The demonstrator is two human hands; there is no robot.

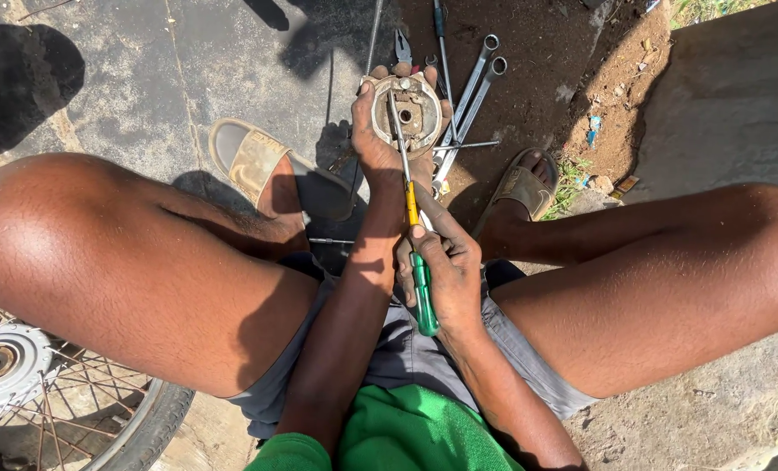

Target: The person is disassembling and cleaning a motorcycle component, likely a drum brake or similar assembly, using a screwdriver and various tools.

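Seated on the ground with knees spread, I have a spoked wheel point(48, 392) with its pale hub lying by my left knee. My left hand point(378, 131) grips a round, rusty brake plate point(417, 109), held out in front between my sandalled feet. My right hand point(445, 266) is closed around the green-and-yellow handle of a screwdriver point(415, 235), its shaft laid across the plate's face. Just beyond the plate, ring spanners point(474, 87) and pliers point(402, 45) lie on the dirt.
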